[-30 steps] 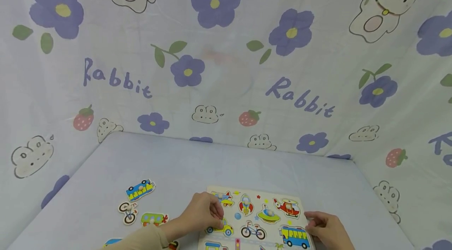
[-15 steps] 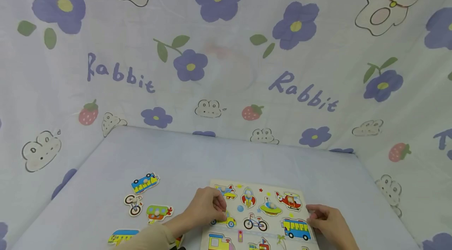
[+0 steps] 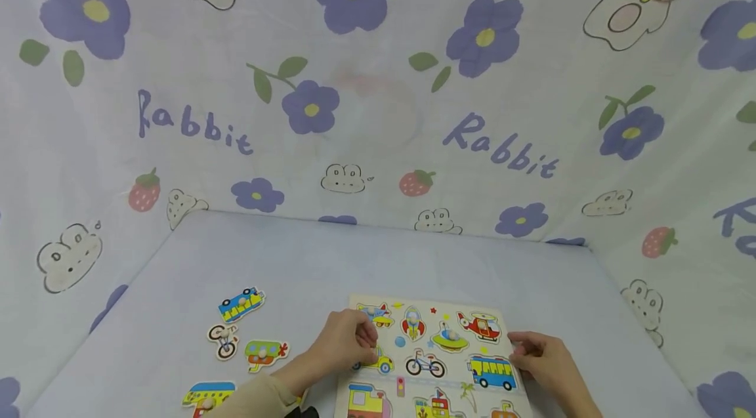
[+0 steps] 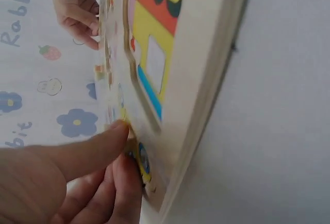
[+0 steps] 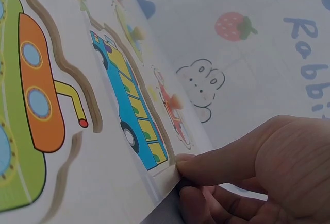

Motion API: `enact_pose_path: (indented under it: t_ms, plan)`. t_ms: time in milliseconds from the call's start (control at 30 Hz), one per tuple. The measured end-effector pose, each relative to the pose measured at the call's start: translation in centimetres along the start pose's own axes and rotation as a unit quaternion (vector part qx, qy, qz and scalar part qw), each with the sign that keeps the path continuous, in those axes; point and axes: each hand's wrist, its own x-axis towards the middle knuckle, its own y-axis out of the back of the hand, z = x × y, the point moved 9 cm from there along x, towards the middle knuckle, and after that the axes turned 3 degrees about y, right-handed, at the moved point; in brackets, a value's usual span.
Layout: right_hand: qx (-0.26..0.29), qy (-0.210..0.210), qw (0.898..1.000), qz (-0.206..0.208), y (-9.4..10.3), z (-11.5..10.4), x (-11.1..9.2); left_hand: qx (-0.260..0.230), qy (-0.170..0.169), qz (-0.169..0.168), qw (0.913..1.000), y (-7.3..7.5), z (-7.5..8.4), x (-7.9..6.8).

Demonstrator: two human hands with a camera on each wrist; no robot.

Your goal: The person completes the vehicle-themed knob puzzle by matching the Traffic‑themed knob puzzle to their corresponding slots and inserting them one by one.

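Observation:
A wooden puzzle board with vehicle pictures lies at the front of the table. My left hand is over its left side, thumb and finger pinching the yellow car piece. The car lies at its place on the board, and the fingers hide its left part and its knob. Close up in the left wrist view, the thumb and fingers meet right at the car. My right hand grips the board's right edge beside the blue bus picture, thumb on top and the other fingers curled below the edge.
Loose pieces lie left of the board: a blue bus, a bicycle, a green submarine and another blue-yellow piece. Along the board's back row sit a plane, a rocket, a flying saucer and a helicopter. Patterned cloth walls surround the table.
The head view has shifted slightly. Both hands stay in place: the left keeps pinching the car at its spot, the right keeps hold of the board's edge.

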Motion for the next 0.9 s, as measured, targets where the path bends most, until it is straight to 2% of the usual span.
enact_pose_path:
  t_ms: [100, 200, 300, 400, 533, 633, 767, 900]
  plan:
    - [-0.004, 0.007, 1.0, 0.0, 0.0, -0.2, 0.1, 0.011, -0.01, -0.034, 0.9993, 0.4, 0.4, -0.3]
    - [-0.005, 0.013, 1.0, -0.001, 0.0, -0.4, 0.1, 0.027, -0.022, -0.07, 0.9969, 1.8, 0.9, -1.1]
    - [-0.008, 0.014, 1.0, 0.002, 0.3, -0.4, 0.2, 0.047, -0.036, -0.081, 0.995, 4.5, 1.3, -2.4]
    - [-0.007, 0.011, 1.0, 0.006, 0.5, -0.4, 0.1, 0.056, -0.039, -0.053, 0.9963, 8.4, 1.0, -4.0]
    - [-0.002, 0.006, 1.0, 0.008, 0.4, -0.3, 0.1, 0.047, -0.029, 0.01, 0.9984, 13.8, -0.6, -6.3]
    - [0.001, 0.002, 1.0, 0.007, 0.3, -0.1, 0.0, 0.032, -0.012, 0.036, 0.9988, 16.7, -2.6, -7.8]
    - [0.003, 0.001, 1.0, 0.003, 0.1, 0.0, -0.1, -0.001, 0.02, 0.044, 0.9988, 18.9, -5.5, -9.2]
    - [-0.001, 0.003, 1.0, -0.002, 0.0, -0.2, -0.3, -0.035, 0.046, 0.044, 0.9974, 19.8, -8.1, -10.3]
